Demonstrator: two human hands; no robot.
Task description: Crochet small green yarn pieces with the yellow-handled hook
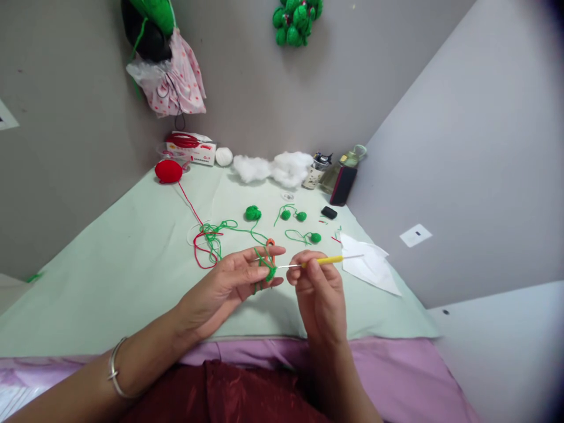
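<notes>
The box [203, 154] is too blurred to read; left hand [229, 277] pinches green piece [271, 274], right hand [321, 294] grips the hook [330, 259].

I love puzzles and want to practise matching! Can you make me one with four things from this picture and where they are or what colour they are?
Things:
1. crochet hook
2. green stitched piece
3. fluffy clumps
4. phone

Matches:
A. white
B. propped up, dark-screened
C. in the right hand
D. in the left hand

Right pairs: 1-C, 2-D, 3-A, 4-B
</notes>
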